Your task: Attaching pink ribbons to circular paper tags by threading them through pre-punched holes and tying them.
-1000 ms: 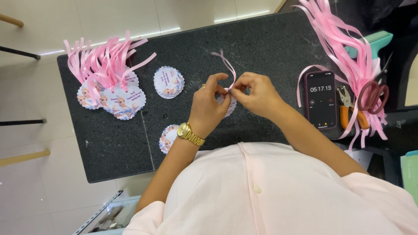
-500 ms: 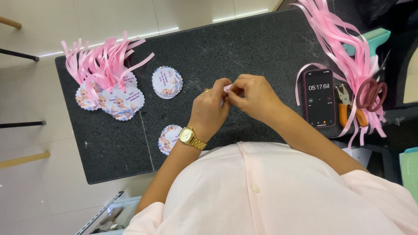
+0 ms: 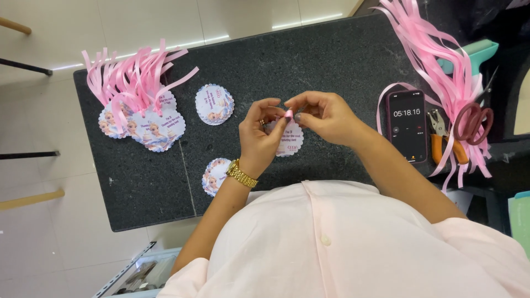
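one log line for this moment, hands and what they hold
left hand: holds round tag | right hand: pinches pink ribbon at tag top | finished tags: far left

The long loop of pink ribbon that stood up one second ago is now only a short piece pinched between both hands' fingertips above the round tag.

Dark stone table, scalloped tags, pink ribbons, phone, scissors
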